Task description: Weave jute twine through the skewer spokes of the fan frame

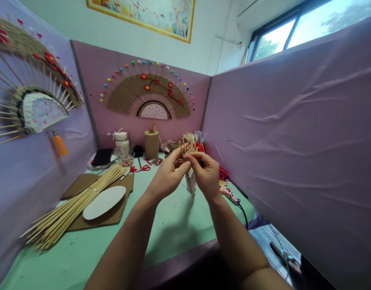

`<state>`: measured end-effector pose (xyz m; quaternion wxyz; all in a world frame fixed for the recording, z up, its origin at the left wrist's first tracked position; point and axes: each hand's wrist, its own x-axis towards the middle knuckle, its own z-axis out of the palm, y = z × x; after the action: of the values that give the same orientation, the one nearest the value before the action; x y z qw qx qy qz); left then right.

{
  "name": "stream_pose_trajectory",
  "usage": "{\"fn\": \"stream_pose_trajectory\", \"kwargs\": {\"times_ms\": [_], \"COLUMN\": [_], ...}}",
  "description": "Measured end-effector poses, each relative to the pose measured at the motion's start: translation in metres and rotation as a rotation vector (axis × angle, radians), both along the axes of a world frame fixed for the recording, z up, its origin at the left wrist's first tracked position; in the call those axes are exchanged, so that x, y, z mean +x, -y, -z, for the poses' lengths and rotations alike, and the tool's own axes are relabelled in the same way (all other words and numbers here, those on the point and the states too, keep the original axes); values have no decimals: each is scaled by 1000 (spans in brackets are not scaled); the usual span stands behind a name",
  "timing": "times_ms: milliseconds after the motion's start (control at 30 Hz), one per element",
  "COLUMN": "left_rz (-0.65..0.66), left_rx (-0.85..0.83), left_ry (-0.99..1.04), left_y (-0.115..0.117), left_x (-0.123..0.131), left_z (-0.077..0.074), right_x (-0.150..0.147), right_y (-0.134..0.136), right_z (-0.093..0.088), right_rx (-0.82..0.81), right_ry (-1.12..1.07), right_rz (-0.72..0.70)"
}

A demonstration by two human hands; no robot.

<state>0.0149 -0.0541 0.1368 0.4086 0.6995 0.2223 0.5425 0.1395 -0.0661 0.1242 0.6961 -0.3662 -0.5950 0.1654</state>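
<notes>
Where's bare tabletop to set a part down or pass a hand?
Free: green tabletop between the forearms, below the left hand and right hand; also in front of the cardboard, left of the left forearm. Crowded: back, with bottle, twine spool, red scissors; left, with stick bundle; right edge, with corded tool.

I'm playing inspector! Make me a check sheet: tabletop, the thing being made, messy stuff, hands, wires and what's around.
Surface: green cloth.
Job's things: craft piece with sticks poking up, partly hidden.
Clutter: stick bundle and white oval on cardboard; red-handled scissors, twine spool, bottle behind.
Hands: left hand and right hand both pinch the craft piece.
Cables: black cord from the flowery tool; far end hidden.
Surroundings: fan on the back wall, another on the left; window upper right.
</notes>
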Motion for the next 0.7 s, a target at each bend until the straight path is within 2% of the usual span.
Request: {"fn": "stream_pose_trajectory", "kwargs": {"times_ms": [133,333,533,700], "left_rz": [-42,-239,-428,-516], "left_rx": [-25,34,48,30], "left_ry": [77,117,182,211], "left_y": [-2,-4,-3,-3], "left_x": [9,11,-15,-42], "left_z": [5,8,-5,-14], "right_x": [6,11,26,36], "right_y": [-4,-4,-6,-16], "right_z": [-3,-1,11,28], "right_rx": [-34,-14,-84,-175], "right_ry": [4,65,94,230], "right_rz": [-119,-158,-116,-246]}}
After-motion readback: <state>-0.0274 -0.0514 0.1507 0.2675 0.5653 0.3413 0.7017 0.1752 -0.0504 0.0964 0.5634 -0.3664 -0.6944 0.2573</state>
